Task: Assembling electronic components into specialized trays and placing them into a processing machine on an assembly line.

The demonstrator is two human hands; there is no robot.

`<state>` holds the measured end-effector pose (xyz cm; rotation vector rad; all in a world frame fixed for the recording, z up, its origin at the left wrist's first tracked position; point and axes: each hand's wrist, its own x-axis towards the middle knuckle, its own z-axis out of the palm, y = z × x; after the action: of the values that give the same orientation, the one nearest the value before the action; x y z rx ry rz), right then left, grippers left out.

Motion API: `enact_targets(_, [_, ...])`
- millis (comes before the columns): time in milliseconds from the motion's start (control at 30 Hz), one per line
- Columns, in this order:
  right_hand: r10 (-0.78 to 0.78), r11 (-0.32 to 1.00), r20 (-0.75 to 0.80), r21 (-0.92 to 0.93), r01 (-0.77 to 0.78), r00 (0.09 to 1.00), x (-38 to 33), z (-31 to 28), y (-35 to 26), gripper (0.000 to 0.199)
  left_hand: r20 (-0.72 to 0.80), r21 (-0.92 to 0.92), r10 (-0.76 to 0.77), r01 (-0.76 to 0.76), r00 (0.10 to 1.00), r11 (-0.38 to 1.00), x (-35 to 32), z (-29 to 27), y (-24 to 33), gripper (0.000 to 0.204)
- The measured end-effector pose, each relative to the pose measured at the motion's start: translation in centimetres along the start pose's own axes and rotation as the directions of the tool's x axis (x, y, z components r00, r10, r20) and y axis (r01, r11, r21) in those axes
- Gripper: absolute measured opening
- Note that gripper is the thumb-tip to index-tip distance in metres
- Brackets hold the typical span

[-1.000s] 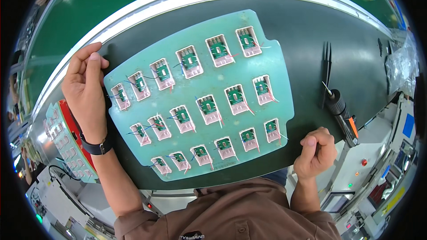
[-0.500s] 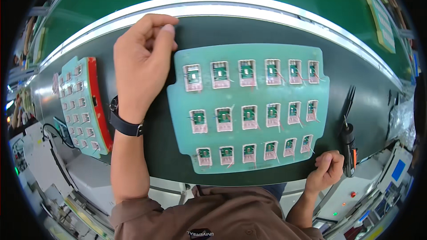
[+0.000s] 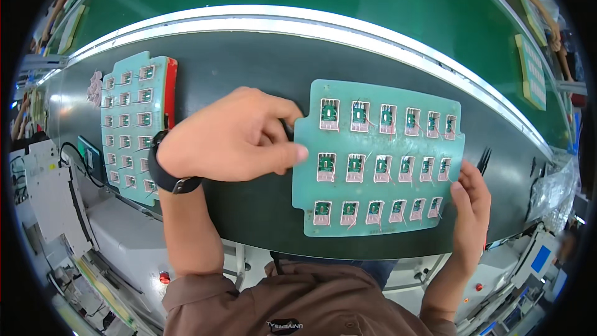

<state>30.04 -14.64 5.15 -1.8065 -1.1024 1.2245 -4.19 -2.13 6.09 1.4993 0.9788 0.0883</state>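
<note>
A pale green tray with three rows of rectangular pockets lies in front of me on the dark work surface. Each pocket holds a small green circuit board with thin wires in a pinkish-white seat. My left hand is at the tray's left edge, thumb on top and fingers curled toward the edge, pinching it. At the right edge, my right hand grips the tray with its thumb on the near face; some of its fingers are partly hidden.
Left of me stands a similar green tray with a red side. Dark tweezers and a clear plastic bag lie to the right. A pale metal rail borders the green belt-like surface beyond.
My left hand has come down from beyond the tray's upper left corner to its left edge. My right hand has risen to the right edge. The tray now sits further right and turned.
</note>
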Motion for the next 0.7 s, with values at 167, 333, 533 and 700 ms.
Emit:
enact_targets(167, [0.075, 0.984, 0.184, 0.144, -0.102, 0.98, 1.4, -1.4, -0.6, 0.036, 0.003, -0.071, -0.004, 0.004, 1.0, 0.997, 1.1, 1.2, 0.4, 0.03])
enact_targets(333, [0.072, 0.975, 0.227, 0.187, -0.116, 0.971, 1.9, -1.5, -0.7, 0.033, -0.329, -0.42, -0.034, -0.114, 0.944, 0.9, -0.2, 6.0, -0.4, 0.031])
enact_targets(533, [0.003, 0.983, 0.226, 0.18, -0.044, 0.974, 6.0, -2.2, -5.0, 0.023, -0.515, -0.417, 0.023, -0.274, 0.857, 0.867, 1.2, 3.8, 1.9, 0.027])
enact_targets(700, [-0.086, 0.996, 0.14, 0.02, 0.084, 0.986, 14.7, -2.7, -7.7, 0.028, -0.602, -0.236, 0.205, -0.417, 0.772, 0.878, 10.0, -2.9, 1.7, 0.026])
